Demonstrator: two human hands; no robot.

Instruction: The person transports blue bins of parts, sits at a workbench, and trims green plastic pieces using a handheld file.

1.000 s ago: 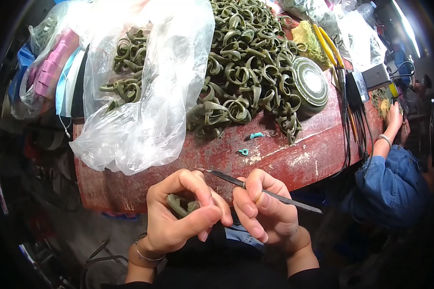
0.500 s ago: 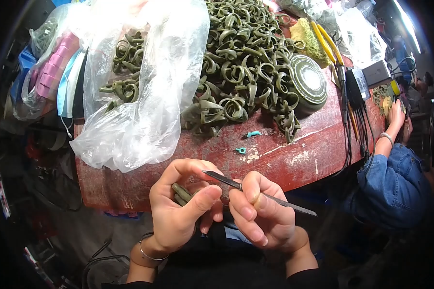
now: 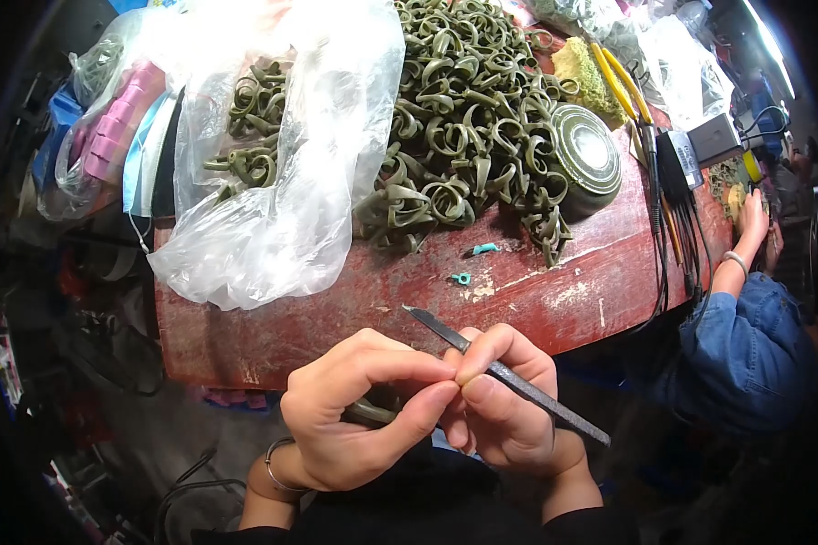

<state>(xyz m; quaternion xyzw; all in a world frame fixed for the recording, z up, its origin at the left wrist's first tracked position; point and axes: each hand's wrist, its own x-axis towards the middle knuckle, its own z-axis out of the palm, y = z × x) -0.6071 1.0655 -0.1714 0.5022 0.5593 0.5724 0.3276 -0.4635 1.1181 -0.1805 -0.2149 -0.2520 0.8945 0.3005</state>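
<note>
My left hand (image 3: 364,409) is closed round a green wax piece (image 3: 370,413), mostly hidden by the fingers. Its thumb and index tips meet the fingertips of my right hand (image 3: 504,391); anything pinched there is too small to make out. My right hand grips a dark, slim knife (image 3: 554,406), whose pointed blade slants up and left over the table edge. Beyond the hands, a teal ring-like bit (image 3: 461,279) and a longer teal bit (image 3: 485,248) lie on the red table (image 3: 364,322).
A large heap of green curled pieces (image 3: 468,118) covers the table's back. A plastic bag (image 3: 254,254) lies left of it. Right are a round green-and-white disc (image 3: 586,154), a sponge (image 3: 582,73), yellow-handled pliers (image 3: 620,82), cables and a co-worker's arm (image 3: 745,241).
My hands have come together, so their fingertips now touch. The left thumb and index finger have closed to a pinch, and the knife tilts more steeply.
</note>
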